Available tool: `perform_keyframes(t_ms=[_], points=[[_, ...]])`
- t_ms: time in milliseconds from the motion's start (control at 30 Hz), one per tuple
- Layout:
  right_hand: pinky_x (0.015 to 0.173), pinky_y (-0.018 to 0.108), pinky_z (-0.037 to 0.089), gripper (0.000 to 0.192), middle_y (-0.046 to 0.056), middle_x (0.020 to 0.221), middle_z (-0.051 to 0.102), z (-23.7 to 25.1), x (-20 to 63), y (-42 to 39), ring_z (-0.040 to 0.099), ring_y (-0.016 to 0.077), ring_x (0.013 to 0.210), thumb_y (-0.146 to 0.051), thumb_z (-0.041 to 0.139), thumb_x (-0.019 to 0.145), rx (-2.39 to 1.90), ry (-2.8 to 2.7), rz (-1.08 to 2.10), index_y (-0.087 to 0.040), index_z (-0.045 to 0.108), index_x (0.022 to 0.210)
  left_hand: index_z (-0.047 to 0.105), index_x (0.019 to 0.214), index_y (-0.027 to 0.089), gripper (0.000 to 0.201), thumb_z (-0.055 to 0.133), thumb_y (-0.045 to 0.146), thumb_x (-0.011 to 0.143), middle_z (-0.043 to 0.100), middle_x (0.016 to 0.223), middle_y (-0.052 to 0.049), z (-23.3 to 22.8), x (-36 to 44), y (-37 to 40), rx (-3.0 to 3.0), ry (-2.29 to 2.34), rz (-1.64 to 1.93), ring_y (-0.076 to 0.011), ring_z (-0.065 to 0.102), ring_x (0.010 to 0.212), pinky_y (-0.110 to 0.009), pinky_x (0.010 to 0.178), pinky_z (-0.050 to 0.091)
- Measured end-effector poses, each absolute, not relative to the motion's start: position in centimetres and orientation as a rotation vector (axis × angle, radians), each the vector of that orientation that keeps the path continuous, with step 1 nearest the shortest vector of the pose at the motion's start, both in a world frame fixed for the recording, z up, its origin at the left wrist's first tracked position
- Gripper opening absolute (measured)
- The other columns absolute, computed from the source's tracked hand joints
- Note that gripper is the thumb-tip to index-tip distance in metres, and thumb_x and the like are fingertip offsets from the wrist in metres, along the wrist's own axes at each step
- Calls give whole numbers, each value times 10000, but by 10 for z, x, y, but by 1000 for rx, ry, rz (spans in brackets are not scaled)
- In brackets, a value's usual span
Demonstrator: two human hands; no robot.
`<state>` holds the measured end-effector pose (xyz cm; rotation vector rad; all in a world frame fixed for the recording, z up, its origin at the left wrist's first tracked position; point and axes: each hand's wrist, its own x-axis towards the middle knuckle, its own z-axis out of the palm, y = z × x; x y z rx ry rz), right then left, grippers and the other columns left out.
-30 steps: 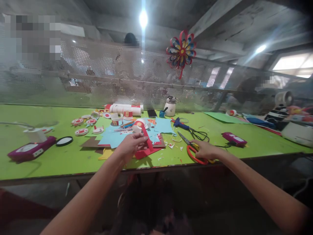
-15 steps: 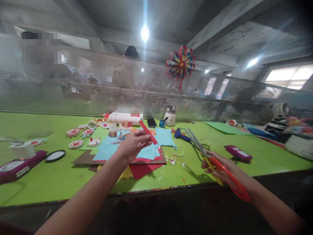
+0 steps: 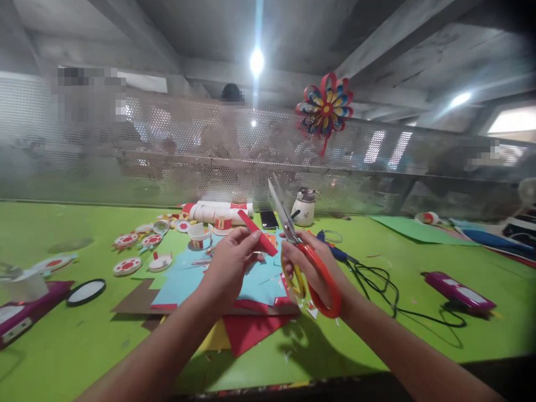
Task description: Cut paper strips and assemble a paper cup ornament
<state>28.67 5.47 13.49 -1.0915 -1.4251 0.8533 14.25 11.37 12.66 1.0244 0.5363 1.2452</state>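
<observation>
Scissors (image 3: pixel 288 227) brought nearer red strip (image 3: pixel 268 244); right fingers (image 3: pixel 292 255) clamped on scissors, left fingers (image 3: pixel 250 241) pinching strip; print on cup (image 3: pixel 223 224) unreadable.

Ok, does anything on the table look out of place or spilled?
Mildly untidy: paper scraps lie scattered on the green tabletop, below the scissors in view, like loose offcuts. The coloured sheets overlap askew, with a red sheet jutting toward the near edge.

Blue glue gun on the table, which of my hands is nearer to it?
Right. Your right hand, holding scissors, partly overlaps the blue glue gun in view; your left hand, pinching a red strip, is farther off, left of it.
</observation>
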Motion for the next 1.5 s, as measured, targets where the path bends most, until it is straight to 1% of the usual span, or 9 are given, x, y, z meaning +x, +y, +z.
perform_keyframes(t_ms=[100, 233, 400, 533, 767, 967, 1100, 1233, 1500], points=[[522, 248, 465, 396, -29, 701, 541, 132, 285, 68, 509, 102, 553, -365, 718, 713, -1071, -1475, 794, -165, 540, 1004, 609, 705, 150, 147, 729, 234, 702, 615, 683, 6, 120, 145, 117, 1030, 533, 1230, -83, 550, 589, -205, 548, 454], [535, 254, 487, 310, -28, 716, 554, 116, 287, 70, 535, 99, 546, -313, 661, 763, -1008, -1442, 912, -172, 535, 1009, 618, 729, 153, 158, 715, 277, 724, 613, 708, 0, 110, 147, 119, 1073, 554, 1171, -88, 537, 602, -218, 562, 449], [555, 252, 493, 310, -14, 732, 573, 107, 294, 70, 559, 110, 576, -306, 637, 784, -1043, -1418, 932, -168, 533, 1042, 616, 745, 139, 167, 694, 286, 755, 620, 740, -21, 100, 149, 118, 1073, 555, 1048, -101, 558, 681, -211, 592, 431], [566, 256, 499, 339, -11, 733, 578, 100, 301, 73, 571, 121, 599, -305, 634, 799, -1052, -1453, 895, -176, 532, 1096, 603, 712, 123, 193, 689, 291, 756, 619, 704, -38, 94, 150, 114, 1114, 609, 943, -113, 566, 669, -214, 576, 406], [503, 238, 488, 344, 5, 718, 599, 99, 297, 69, 551, 118, 555, -296, 611, 792, -1111, -1519, 810, -163, 547, 1103, 580, 709, 137, 212, 695, 310, 750, 610, 696, -30, 87, 149, 110, 1099, 621, 956, -117, 555, 675, -217, 564, 401], [565, 259, 519, 381, 37, 791, 625, 96, 297, 64, 612, 147, 638, -332, 619, 792, -1125, -1473, 839, -155, 546, 1122, 575, 678, 135, 221, 728, 290, 714, 623, 669, -26, 85, 151, 113, 1058, 601, 956, -105, 549, 624, -218, 565, 412], [555, 246, 516, 324, 23, 773, 623, 92, 296, 61, 595, 126, 601, -352, 601, 828, -1083, -1450, 844, -171, 551, 1091, 582, 654, 129, 234, 742, 294, 698, 631, 658, -32, 84, 151, 113, 1059, 575, 950, -101, 546, 599, -220, 558, 410], [498, 226, 507, 283, -5, 666, 586, 90, 294, 58, 564, 115, 533, -351, 586, 840, -1095, -1453, 853, -169, 552, 1054, 588, 667, 130, 221, 716, 298, 731, 623, 649, -26, 85, 151, 111, 1051, 546, 933, -102, 555, 603, -220, 563, 412], [491, 221, 552, 334, -4, 644, 600, 90, 292, 56, 592, 125, 532, -355, 604, 820, -1099, -1412, 880, -178, 552, 1099, 573, 694, 125, 240, 714, 315, 726, 622, 681, -39, 83, 152, 109, 1035, 573, 913, -112, 563, 622, -232, 580, 417]])
